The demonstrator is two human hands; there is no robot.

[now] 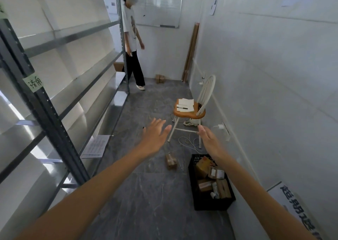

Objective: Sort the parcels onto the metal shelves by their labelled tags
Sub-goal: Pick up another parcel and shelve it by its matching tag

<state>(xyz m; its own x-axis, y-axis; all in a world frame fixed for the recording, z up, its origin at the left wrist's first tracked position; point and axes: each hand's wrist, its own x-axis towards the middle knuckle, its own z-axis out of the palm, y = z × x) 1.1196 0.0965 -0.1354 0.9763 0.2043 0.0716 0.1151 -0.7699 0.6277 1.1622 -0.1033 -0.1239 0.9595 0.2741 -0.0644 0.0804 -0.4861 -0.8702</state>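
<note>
Two bare hands reach forward over the floor, palms down: left grip [155,135] and right grip [208,141], each with fingers straight and spread, holding nothing, the two apart from each other. Under the right forearm a black crate [193,177] stands near the right wall, filled with cardboard parcels [203,166]; some bear white labels too small to read. One loose parcel [171,161] lies on the floor just left of the crate, and two more boxes [160,78] sit at the far wall. Grey floor [146,194] runs as a narrow aisle between the metal shelves [73,36] on the left and the white wall on the right. A printed sheet [96,146] lies on a low shelf board. A green tag [35,83] on the near upright carries two handwritten Chinese characters. Beyond the hands stands a wooden-seated chair [190,112] with papers and a pen [182,107] on it and cables [188,142] beneath. A second person [132,38] stands at the far end of the shelves, before a whiteboard [159,7]. A sign [296,208] at lower right shows large black characters, cut by the frame edge
</note>
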